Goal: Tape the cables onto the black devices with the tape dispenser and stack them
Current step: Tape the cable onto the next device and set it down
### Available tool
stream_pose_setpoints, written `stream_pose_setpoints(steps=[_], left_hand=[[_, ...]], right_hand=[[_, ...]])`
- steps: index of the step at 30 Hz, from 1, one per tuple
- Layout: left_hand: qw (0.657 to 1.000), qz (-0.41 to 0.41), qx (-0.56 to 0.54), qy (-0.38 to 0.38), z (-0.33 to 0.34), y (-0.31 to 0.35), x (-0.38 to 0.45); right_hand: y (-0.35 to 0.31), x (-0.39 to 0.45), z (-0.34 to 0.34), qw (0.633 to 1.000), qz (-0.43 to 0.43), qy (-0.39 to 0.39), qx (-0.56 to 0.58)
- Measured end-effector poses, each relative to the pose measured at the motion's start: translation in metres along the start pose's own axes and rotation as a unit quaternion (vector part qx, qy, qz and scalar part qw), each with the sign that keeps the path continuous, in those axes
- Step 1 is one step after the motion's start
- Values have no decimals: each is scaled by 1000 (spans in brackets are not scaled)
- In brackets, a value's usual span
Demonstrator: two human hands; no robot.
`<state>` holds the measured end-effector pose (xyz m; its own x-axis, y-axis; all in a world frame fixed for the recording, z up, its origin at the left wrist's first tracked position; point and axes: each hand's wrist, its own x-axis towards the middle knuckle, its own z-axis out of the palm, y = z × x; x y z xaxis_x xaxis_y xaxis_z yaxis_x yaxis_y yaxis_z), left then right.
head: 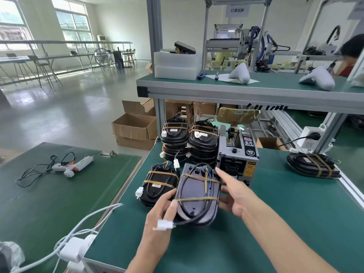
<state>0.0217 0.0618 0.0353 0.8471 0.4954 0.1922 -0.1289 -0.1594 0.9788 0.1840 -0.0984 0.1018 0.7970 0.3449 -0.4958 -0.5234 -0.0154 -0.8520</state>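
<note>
A black device point(198, 198) is held just above the green bench point(275, 223), near the middle of the view. Its looped cable point(187, 186) is bound to its upper face by two strips of brownish tape point(199, 199) (one near each end). The left hand point(164, 215) grips the device's left edge, thumb curled over the nearer strip, and the cable's white connector point(165, 225) lies across that hand. The right hand point(235, 196) is set against the right edge, its fingers point(221, 173) fairly straight, the forefinger reaching along the device's upper corner; how far the other fingers wrap beneath cannot be told.

At 9 o'clock of the held device, touching the bench, another taped device point(158, 185) is seen. At 12 o'clock two stacks of taped devices point(189, 141) stand side by side, and at 1 o'clock, just beside them, the tape dispenser point(237, 154) is placed. One more taped device point(313, 165) lies well apart at 2 o'clock, near the bench edge. On a separate bench at 9 o'clock a glue gun point(73, 165) is laid with its cord.
</note>
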Motion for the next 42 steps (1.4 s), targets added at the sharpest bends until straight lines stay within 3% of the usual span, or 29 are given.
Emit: stream_pose_setpoints(steps=[4,9,12,15,23,26,29,36,42], left_hand=[[998,-29,47,6,-7,6,23],[985,15,171,26,-5,7,40],[983,-14,181,27,0,6,42],[963,11,271,3,2,5,36],[981,-43,116,152,-1,4,42],[968,-77,34,238,-8,3,39],[950,-86,35,299,-14,-3,31],[937,-101,31,333,-23,-15,21],[946,-93,5,310,-19,-21,19]], right_hand=[[-20,16,12,1000,5,-16,1],[-30,27,20,999,-9,-21,-23],[-23,34,19,999,-11,-6,-30],[-16,39,17,998,-23,19,-49],[-18,38,35,998,-49,-21,-37],[-18,39,56,997,-51,-35,-48],[-14,43,77,996,-44,-35,-69],[-2,57,110,980,-60,-3,-188],[5,61,114,960,-96,43,-259]])
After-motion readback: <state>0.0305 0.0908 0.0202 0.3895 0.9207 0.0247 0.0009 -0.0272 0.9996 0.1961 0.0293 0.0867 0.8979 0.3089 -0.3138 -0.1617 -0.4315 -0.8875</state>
